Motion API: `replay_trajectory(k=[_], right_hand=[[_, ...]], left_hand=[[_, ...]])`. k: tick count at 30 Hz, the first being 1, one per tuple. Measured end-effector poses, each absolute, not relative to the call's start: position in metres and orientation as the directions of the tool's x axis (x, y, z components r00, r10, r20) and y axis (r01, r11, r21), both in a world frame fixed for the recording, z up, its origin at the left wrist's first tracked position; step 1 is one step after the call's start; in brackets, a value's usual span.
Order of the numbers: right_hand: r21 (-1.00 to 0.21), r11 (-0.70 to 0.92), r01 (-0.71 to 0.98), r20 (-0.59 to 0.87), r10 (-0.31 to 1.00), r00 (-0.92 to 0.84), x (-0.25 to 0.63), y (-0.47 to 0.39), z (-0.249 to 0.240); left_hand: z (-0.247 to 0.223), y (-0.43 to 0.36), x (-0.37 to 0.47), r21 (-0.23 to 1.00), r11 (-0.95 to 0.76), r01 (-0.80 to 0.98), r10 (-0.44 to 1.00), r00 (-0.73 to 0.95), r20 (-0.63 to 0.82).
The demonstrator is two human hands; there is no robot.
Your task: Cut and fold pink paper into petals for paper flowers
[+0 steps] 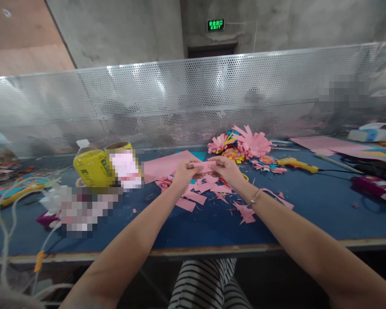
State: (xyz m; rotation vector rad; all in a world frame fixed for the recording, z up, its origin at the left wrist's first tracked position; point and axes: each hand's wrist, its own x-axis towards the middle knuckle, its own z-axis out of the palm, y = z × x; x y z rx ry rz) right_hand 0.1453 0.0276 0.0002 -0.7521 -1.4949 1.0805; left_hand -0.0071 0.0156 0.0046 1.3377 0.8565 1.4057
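Observation:
A small pink paper strip (206, 166) is stretched between my two hands, above a pile of cut pink scraps (194, 198) on the blue table. My left hand (187, 172) is closed on the strip's left end, and my right hand (227, 170) pinches its right end. A large pink sheet (162, 166) lies just left of my left hand. Behind my right hand are layered pink paper flowers (252, 143) with yellow and blue parts. A yellow handle loop shows partly beside my right hand.
A yellow glue gun (297, 165) with a black cord lies right of the flowers. A yellow-labelled bottle (93, 168) and a tape roll stand at left, near white cables (6, 227). A perforated metal screen (186, 98) borders the back. Purple power strip (378, 189) at right.

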Motion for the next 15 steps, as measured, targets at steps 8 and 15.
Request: replay_trajectory(k=[8,15], right_hand=[[-0.9,0.435,-0.016,0.427,0.874,-0.232,0.1468,0.0257,0.003],[-0.706,0.653,0.275,0.625,0.757,-0.193,0.1484,0.0255,0.0034]], left_hand=[[0.0042,0.0162,-0.007,0.945,-0.277,-0.177,0.953,0.073,0.293],[0.0071,0.0092,-0.0001,0.947,-0.315,-0.064,0.942,0.098,0.32]])
